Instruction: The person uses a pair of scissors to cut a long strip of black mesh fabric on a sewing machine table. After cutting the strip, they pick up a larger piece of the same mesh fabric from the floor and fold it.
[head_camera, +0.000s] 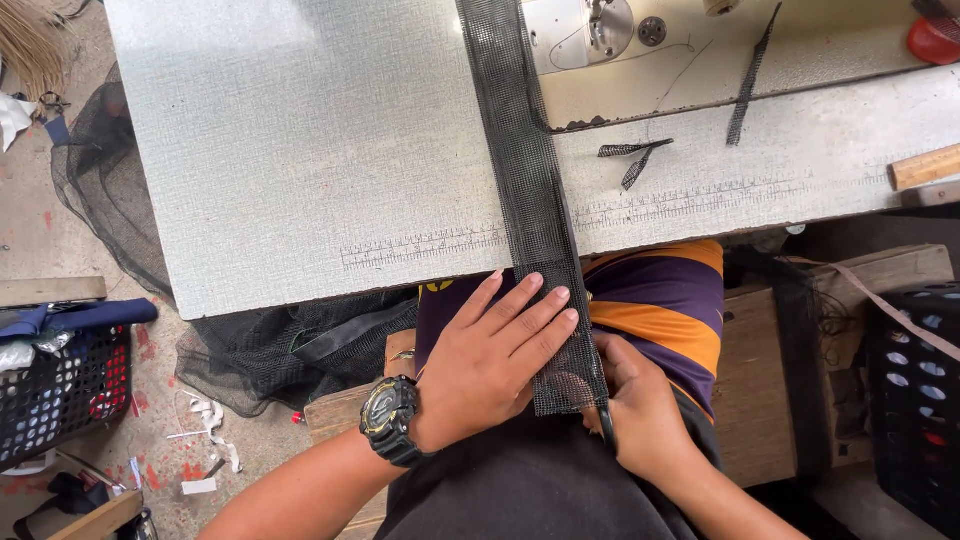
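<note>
Down at the lower middle of the frame, the left hand (495, 365), a black watch (388, 420) on its wrist, lies flat with fingers spread on the end of a long black mesh strip (530, 190), pressing it against the lap. Just right of it, the right hand (640, 410) is curled shut around something dark and thin; it is mostly hidden by the fingers, so I cannot tell what it is. The strip climbs over the edge of the grey tabletop (300, 160) to a sewing machine (610, 40) at the top, whose upper part is cut off. Small mesh scraps (632, 160) lie right of the strip. More black netting (270, 345) hangs under the tabletop's lower left edge.
</note>
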